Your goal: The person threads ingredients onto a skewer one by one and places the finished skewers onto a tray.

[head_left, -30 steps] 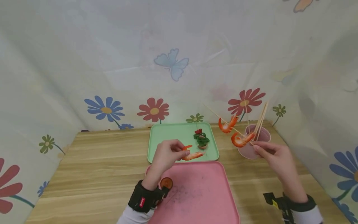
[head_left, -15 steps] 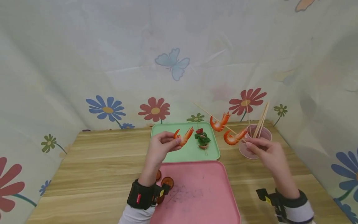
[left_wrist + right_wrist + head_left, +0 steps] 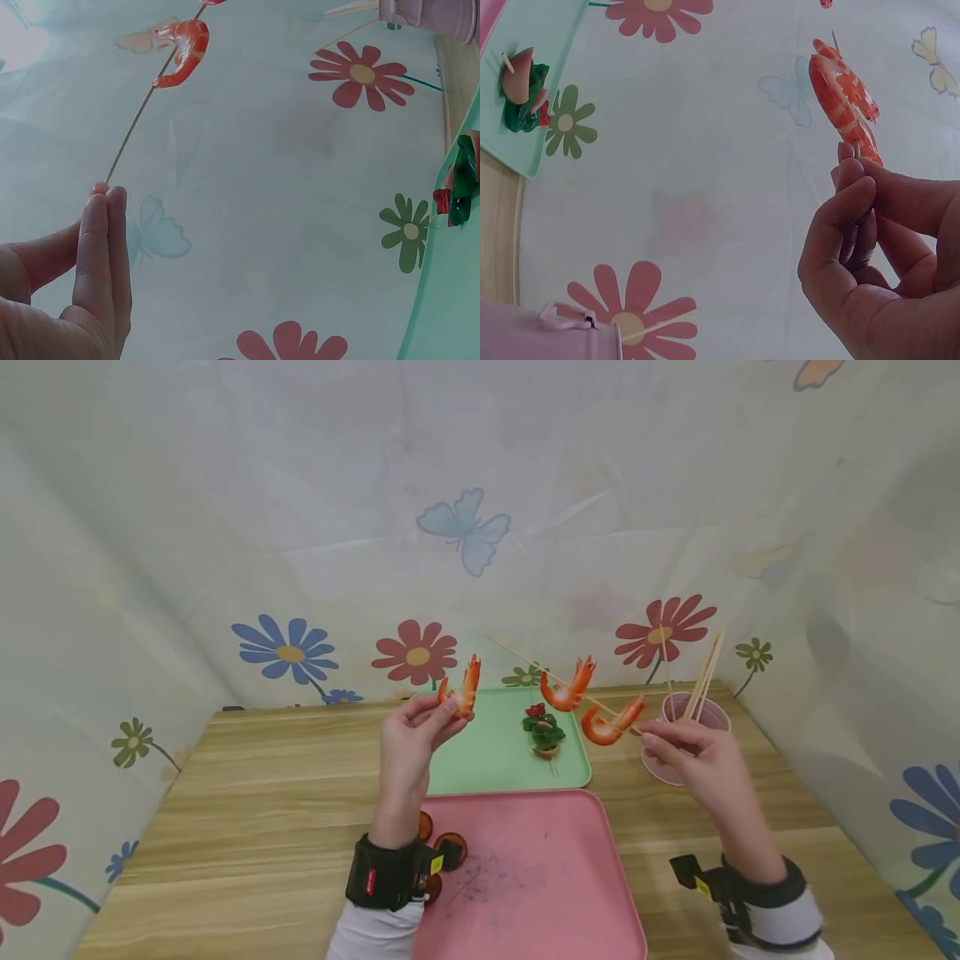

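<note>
Between thumb and fingers, my left hand (image 3: 405, 747) pinches an orange-red shrimp (image 3: 468, 687), raised over the left side of the green tray. In the left wrist view this shrimp is mostly hidden by the fingers. My right hand (image 3: 701, 768) pinches the lower end of a thin wooden skewer (image 3: 517, 655) that slants up to the left. Two curled shrimp are threaded on it: an upper shrimp (image 3: 558, 697) and a lower shrimp (image 3: 600, 732) near the fingers. The skewer's bare tip lies above and right of the left-hand shrimp in the head view.
The green tray (image 3: 480, 772) at the back holds a skewer of green and red pieces (image 3: 546, 735). A pink tray (image 3: 540, 860) in front carries several brown round slices (image 3: 432, 888) at its left. Behind the right hand stands a pink bucket (image 3: 720, 717) with several wooden sticks (image 3: 703, 681).
My left hand has risen and moved left with its shrimp, which now points upward. My right hand has shifted left with the loaded skewer. The brown slices show more.
</note>
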A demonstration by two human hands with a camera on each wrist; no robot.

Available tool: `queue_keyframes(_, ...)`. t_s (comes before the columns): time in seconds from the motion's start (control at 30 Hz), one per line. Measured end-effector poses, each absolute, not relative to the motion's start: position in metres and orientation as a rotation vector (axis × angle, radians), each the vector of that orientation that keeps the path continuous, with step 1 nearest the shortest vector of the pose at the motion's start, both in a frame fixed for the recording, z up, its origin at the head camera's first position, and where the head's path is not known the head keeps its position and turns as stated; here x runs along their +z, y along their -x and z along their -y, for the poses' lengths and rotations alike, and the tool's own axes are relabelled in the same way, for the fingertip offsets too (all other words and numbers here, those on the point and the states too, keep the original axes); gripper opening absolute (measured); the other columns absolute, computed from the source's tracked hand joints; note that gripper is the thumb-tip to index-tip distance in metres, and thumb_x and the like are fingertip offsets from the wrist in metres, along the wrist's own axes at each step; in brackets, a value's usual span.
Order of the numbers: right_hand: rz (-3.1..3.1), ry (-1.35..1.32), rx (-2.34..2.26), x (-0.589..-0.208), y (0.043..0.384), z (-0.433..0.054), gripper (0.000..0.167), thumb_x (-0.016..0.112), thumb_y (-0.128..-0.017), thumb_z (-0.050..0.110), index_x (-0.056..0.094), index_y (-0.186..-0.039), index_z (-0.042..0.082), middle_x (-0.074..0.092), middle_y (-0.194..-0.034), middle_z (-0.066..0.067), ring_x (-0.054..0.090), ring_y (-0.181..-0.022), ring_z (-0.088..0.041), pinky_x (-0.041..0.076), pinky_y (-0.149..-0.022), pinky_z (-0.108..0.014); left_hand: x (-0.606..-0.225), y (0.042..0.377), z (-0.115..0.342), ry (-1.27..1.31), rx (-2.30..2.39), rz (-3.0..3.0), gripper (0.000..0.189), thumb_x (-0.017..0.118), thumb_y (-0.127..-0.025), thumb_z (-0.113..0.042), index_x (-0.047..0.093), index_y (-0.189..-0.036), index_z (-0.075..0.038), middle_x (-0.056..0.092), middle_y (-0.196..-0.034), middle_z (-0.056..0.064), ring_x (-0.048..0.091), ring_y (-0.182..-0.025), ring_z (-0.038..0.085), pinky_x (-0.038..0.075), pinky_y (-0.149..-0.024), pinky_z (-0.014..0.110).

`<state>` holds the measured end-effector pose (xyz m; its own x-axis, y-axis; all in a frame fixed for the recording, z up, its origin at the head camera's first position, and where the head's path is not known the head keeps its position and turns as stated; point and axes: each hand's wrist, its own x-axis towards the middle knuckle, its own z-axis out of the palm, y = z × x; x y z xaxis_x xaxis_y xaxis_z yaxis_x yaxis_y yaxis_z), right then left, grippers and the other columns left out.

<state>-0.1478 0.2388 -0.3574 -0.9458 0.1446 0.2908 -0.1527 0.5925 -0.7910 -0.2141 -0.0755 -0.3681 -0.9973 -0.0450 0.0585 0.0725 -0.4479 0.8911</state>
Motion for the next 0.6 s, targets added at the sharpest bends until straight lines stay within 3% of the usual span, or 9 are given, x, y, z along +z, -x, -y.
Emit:
queue_keyframes(0.3,2.434,-0.17,1.386,-0.357,0.153,-0.229,0.021,0.067,-0.088,0.01,0.071,-0.102,-0.005,0.063,-0.077,0.012,0.061,-0.071,-0.001,0.052,-0.059,-0.018,-0.359,0.218,0.076,0.005,-2.595,1.491,0.029,0.071,-0.084,-0.012,0.061,-0.104,0.006,0.071,-0.09,0.01,0.072,-0.079,0.021,0.056,-0.077,0.031)
queue_keyframes(0.6,2.488,-0.193,1.34,-0.356,0.146,-0.225,0.021,0.067,-0.088,0.011,0.072,-0.105,0.0,0.063,-0.081,0.005,0.057,-0.07,-0.004,0.049,-0.055,-0.019,-0.356,0.22,0.085,-0.067,-2.609,1.392,0.026,0.071,-0.084,-0.014,0.062,-0.103,0.002,0.066,-0.093,0.011,0.072,-0.079,0.02,0.055,-0.078,0.03)
